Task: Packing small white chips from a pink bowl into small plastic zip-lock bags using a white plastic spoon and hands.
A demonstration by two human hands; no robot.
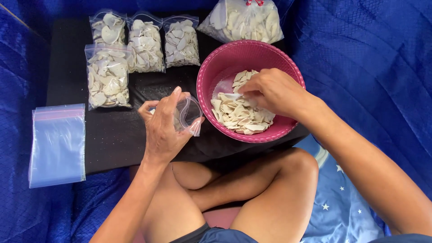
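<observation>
While our left hand (163, 130) pinches the small clear plastic zip bag (189, 114) open beside the round pink plastic basin (207, 67) | right hand (272, 92) closes on pale dried chips (240, 118) inside it | we keep the mouth wide, near the rim, and take small pinches.

The whole area is covered by deep blue quilted fabric (373, 58), which is gathered into folds at the right and left edges. A black rectangular board (112, 135) is laid flat on this fabric at centre left. A lighter blue cloth printed with white stars (342, 202) is seen at lower right. The scene is lit evenly by bright, diffuse light; only soft shadows are cast.
</observation>
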